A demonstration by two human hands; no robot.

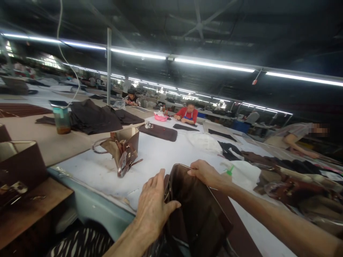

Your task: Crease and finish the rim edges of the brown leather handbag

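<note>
A dark brown handbag (198, 210) stands tilted in front of me, its mouth facing me and its brown lining showing. With thumb and fingers my right hand (207, 175) pinches the bag's far top rim. At the left side of the mouth, my left hand (154, 203) grips the edge, thumb over the inside and fingers along the outside. The bag's lower part runs out of view. On the white tabletop (155, 157), ahead and to the left, sits a second brown handbag (120, 148) with a handle, straps and clear plastic on it.
Another brown bag (24, 167) stands on a wooden surface (40, 210) at left. A lidded jar (62, 119) and dark material (91, 116) lie beyond. Bags and wrapping (294, 189) crowd the right. Co-workers, one in red (187, 114), sit across the tables.
</note>
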